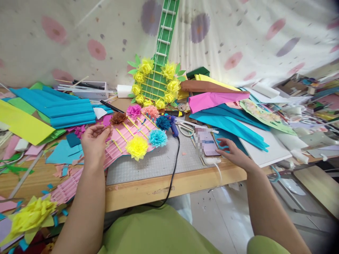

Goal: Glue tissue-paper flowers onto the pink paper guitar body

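A pink paper guitar (122, 144) with strings and yellow strips lies at a slant on the table, edged with paper flowers: a yellow flower (137, 147), a light blue flower (158, 138), a dark blue flower (163, 122), a brown flower (118, 118) and others. Beside the brown flower, over the guitar's left edge, my left hand (94, 141) has its thumb and fingertips pinched together; what is between them, if anything, I cannot make out. My right hand (234, 153) reaches with parted fingers to the right edge of a phone (208, 141), its fingertips at or very near it.
A purple glue gun (174, 127) with a black cable stands by the flowers, near scissors (185, 129). Behind leans a green paper guitar (156, 79). Blue crepe paper (70, 107) and paper scraps crowd the left; more sheets (233, 120) lie right. The grey cutting mat (159, 167) reaches the table's front.
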`<move>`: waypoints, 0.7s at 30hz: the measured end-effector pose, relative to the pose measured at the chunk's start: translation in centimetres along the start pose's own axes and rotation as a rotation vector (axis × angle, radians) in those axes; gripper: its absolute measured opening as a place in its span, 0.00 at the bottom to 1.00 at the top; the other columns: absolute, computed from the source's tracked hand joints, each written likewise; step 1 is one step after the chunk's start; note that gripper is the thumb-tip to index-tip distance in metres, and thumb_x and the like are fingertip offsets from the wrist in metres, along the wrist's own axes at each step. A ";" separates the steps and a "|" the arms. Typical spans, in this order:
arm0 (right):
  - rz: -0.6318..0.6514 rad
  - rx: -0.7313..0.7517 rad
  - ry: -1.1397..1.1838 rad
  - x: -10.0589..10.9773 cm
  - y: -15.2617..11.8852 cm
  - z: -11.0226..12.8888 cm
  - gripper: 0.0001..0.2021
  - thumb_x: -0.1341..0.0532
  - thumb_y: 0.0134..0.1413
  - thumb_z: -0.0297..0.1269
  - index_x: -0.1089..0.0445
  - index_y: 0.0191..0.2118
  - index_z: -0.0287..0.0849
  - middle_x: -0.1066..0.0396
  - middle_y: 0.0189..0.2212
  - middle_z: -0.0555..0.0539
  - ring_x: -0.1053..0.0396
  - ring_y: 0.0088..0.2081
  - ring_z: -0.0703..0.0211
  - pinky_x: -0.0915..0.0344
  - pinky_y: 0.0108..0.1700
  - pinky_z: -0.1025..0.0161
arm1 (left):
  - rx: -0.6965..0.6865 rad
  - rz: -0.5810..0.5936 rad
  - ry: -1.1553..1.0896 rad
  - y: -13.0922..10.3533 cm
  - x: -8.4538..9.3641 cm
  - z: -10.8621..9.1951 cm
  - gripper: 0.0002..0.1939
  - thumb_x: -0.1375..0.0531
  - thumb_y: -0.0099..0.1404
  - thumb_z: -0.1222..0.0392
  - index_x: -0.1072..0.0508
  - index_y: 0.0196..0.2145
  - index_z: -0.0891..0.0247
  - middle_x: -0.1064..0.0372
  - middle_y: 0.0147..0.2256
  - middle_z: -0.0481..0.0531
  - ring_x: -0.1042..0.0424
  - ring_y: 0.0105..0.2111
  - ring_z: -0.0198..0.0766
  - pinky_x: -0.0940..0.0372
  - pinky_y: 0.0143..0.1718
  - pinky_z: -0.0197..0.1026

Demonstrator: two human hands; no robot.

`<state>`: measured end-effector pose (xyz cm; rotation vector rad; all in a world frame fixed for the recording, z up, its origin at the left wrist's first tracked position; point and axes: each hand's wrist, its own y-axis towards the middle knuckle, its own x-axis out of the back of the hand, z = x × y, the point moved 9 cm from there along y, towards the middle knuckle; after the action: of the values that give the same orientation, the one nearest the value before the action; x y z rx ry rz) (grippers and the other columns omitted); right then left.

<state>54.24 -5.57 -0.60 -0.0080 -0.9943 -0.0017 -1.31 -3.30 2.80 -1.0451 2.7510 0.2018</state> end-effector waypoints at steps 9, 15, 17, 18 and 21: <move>-0.059 0.072 -0.193 -1.0 1.0 3.1 0.36 0.40 0.45 0.60 0.44 0.57 0.47 0.40 0.55 0.37 0.45 0.59 0.37 0.43 0.57 0.40 | -0.011 0.004 -0.023 0.1 0.2 -0.1 0.12 0.35 0.40 0.69 0.31 0.26 0.65 0.31 0.23 0.46 0.30 0.25 0.31 0.31 0.32 0.37; -0.080 0.149 -0.245 -1.7 1.8 3.9 0.40 0.40 0.43 0.62 0.47 0.58 0.47 0.46 0.58 0.35 0.51 0.62 0.34 0.47 0.59 0.37 | 0.004 -0.021 -0.063 0.0 0.6 -0.2 0.13 0.35 0.39 0.70 0.31 0.26 0.67 0.30 0.23 0.48 0.29 0.25 0.32 0.32 0.29 0.36; -0.052 0.133 -0.257 -1.8 1.8 3.8 0.40 0.42 0.44 0.63 0.48 0.59 0.46 0.46 0.59 0.35 0.51 0.63 0.34 0.48 0.59 0.37 | -0.006 -0.022 -0.060 0.1 0.8 -0.3 0.13 0.35 0.39 0.69 0.32 0.26 0.66 0.30 0.24 0.47 0.29 0.25 0.32 0.32 0.29 0.36; -0.035 0.120 -0.263 -1.8 1.8 3.7 0.40 0.43 0.45 0.63 0.48 0.59 0.46 0.46 0.59 0.35 0.52 0.63 0.34 0.48 0.59 0.38 | -0.009 -0.020 -0.053 0.1 0.8 -0.3 0.13 0.35 0.39 0.69 0.32 0.26 0.66 0.29 0.24 0.47 0.28 0.25 0.32 0.32 0.29 0.36; -0.006 0.082 -0.268 -1.7 1.6 3.7 0.39 0.45 0.47 0.64 0.49 0.60 0.45 0.47 0.59 0.34 0.52 0.63 0.34 0.48 0.59 0.38 | -0.018 -0.009 -0.035 0.3 1.0 0.0 0.13 0.35 0.40 0.68 0.32 0.26 0.66 0.29 0.24 0.47 0.28 0.26 0.32 0.31 0.30 0.38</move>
<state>50.25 -3.95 -0.04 0.0712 -1.2614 0.0354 -2.24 -3.69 2.65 -1.0484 2.7179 0.2420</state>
